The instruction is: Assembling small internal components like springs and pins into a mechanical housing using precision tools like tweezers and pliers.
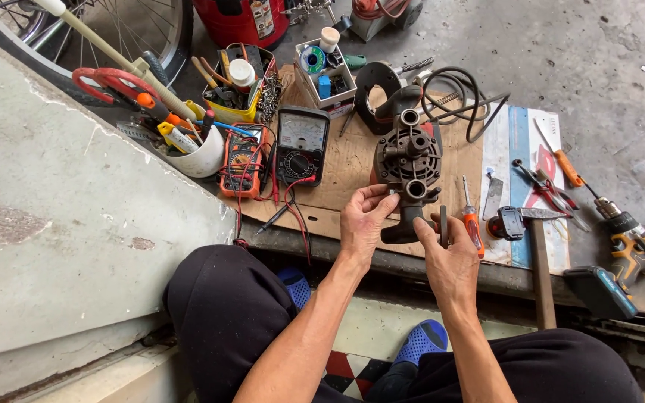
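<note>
Cardboard (352,160) on concrete, two meters (301,143), one hammer (535,246), left hand (363,220) grasping pump housing (408,160), right hand (449,261) pinching pin (443,225)

Dark grey cast pump housing (409,168), round ports on its face, stands upright on its foot over the cardboard sheet (352,160). A thin dark rod (443,225) is upright just beside it.

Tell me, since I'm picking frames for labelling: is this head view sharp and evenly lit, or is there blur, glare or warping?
Head view: soft, even daylight, no hard shadows or glare; the dark grey cast-metal pump housing, left hand and right hand are in focus; the bicycle wheel at the top edge bends slightly from wide-angle distortion.
</note>
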